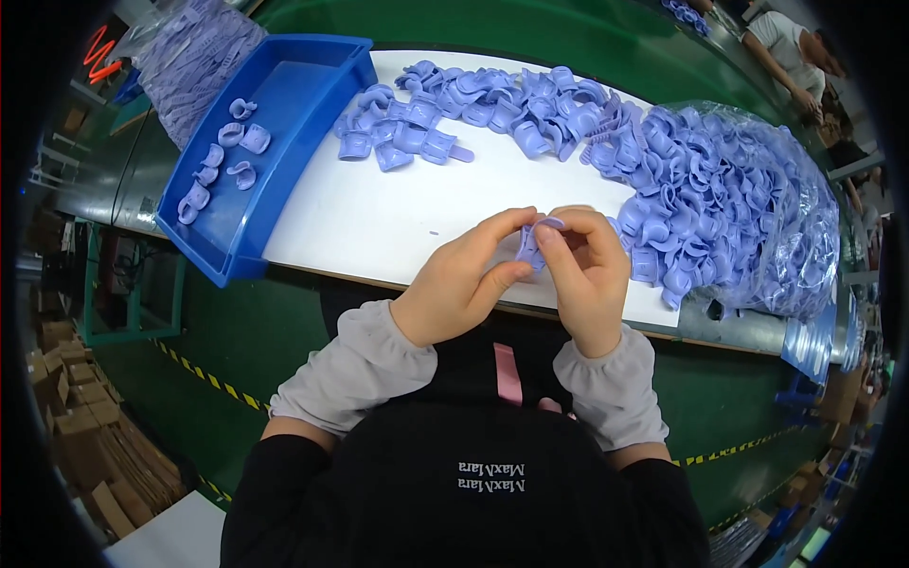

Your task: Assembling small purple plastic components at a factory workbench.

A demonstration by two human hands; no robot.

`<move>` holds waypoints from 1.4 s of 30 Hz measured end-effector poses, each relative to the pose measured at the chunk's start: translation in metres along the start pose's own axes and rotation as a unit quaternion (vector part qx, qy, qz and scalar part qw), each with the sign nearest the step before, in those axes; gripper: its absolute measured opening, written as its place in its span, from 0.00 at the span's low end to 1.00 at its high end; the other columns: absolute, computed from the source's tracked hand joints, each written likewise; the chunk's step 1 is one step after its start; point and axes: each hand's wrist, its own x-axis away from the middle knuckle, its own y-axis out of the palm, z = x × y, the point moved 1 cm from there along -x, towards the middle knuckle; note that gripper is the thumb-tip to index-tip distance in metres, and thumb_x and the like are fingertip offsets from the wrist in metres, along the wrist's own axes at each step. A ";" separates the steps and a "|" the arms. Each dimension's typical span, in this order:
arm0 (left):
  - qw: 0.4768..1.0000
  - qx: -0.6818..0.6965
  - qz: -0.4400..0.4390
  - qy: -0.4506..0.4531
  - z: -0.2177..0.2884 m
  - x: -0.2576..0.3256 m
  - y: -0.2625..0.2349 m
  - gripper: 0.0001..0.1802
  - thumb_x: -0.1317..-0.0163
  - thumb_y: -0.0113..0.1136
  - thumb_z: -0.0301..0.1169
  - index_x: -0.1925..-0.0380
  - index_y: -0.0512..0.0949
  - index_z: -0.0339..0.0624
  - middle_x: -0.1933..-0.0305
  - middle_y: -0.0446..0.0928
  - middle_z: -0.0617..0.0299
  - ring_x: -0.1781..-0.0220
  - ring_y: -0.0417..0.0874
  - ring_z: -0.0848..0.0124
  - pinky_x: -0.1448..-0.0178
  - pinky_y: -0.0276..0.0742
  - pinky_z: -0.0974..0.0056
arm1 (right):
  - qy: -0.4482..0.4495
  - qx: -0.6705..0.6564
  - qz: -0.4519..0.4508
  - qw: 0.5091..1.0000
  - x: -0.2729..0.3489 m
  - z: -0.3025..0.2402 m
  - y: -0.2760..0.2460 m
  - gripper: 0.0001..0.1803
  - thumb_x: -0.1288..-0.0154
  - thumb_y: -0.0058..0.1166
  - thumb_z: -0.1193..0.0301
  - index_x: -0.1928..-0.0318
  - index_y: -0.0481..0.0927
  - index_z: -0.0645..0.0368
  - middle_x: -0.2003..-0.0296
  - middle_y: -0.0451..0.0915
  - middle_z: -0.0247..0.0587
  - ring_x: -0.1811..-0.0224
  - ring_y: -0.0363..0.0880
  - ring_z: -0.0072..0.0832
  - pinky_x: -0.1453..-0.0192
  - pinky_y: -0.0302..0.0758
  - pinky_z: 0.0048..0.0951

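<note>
Between my fingertips, over the near part of the white work surface (369,220), I hold a small curved lavender plastic piece (528,250). My left hand (462,279) pinches it from the left with thumb and forefinger. My right hand (589,279) grips it from the other side, its thumb laid across the top. The fingers cover much of the piece. Just right of my right hand lies a large heap of similar curved pieces (701,194), spilling from a clear plastic bag (805,227).
A blue tray (308,142) at the left contains several pieces (256,139). More loose pieces (535,104) line the far edge. A full bag of lavender parts (194,62) stands beyond the tray. Another person (791,57) is at the far right. Cardboard boxes (85,407) sit at lower left.
</note>
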 end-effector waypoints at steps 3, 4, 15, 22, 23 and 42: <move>1.000 0.014 0.012 -0.016 0.004 0.000 0.002 0.27 0.38 0.56 0.28 0.40 0.63 0.33 0.44 0.73 0.47 0.43 0.75 0.51 0.40 0.71 0.58 | -0.061 0.075 0.011 0.995 -0.002 0.001 -0.001 0.06 0.37 0.54 0.80 0.59 0.74 0.65 0.62 0.75 0.37 0.62 0.74 0.19 0.60 0.71 0.19; 1.000 0.014 0.011 -0.016 0.003 -0.001 0.000 0.27 0.38 0.56 0.28 0.40 0.63 0.33 0.44 0.73 0.47 0.43 0.75 0.51 0.40 0.71 0.58 | -0.028 0.052 0.033 0.998 -0.001 0.002 -0.001 0.05 0.37 0.54 0.79 0.61 0.74 0.65 0.66 0.76 0.36 0.65 0.75 0.18 0.63 0.71 0.18; 0.990 0.076 0.075 -0.089 0.002 -0.007 0.005 0.05 0.45 0.60 0.24 0.68 0.78 0.36 0.65 0.79 0.55 0.61 0.81 0.59 0.48 0.73 0.60 | -0.071 0.127 0.010 0.989 0.002 0.005 0.003 0.06 0.38 0.55 0.80 0.61 0.74 0.64 0.62 0.75 0.36 0.68 0.74 0.18 0.64 0.71 0.17; 0.987 0.005 0.154 -0.053 -0.002 -0.009 0.009 0.07 0.49 0.60 0.23 0.67 0.78 0.36 0.64 0.79 0.56 0.61 0.79 0.61 0.54 0.72 0.61 | 0.003 -0.008 0.003 1.000 0.007 0.003 0.006 0.04 0.42 0.60 0.77 0.68 0.80 0.65 0.53 0.68 0.42 0.59 0.71 0.23 0.55 0.70 0.23; 0.985 -0.062 0.160 -0.009 -0.001 -0.009 0.009 0.08 0.50 0.60 0.22 0.66 0.78 0.36 0.63 0.80 0.56 0.60 0.79 0.61 0.54 0.72 0.62 | 0.037 -0.025 0.013 0.999 0.008 0.003 0.006 0.05 0.43 0.61 0.76 0.68 0.80 0.66 0.52 0.67 0.42 0.57 0.70 0.23 0.53 0.68 0.24; 0.976 -0.148 0.142 0.073 -0.003 -0.007 0.008 0.13 0.49 0.61 0.19 0.61 0.79 0.34 0.59 0.80 0.53 0.58 0.82 0.58 0.45 0.74 0.58 | 0.109 -0.047 0.051 0.992 0.006 -0.001 0.001 0.05 0.43 0.62 0.75 0.72 0.81 0.65 0.56 0.69 0.37 0.64 0.67 0.17 0.60 0.64 0.19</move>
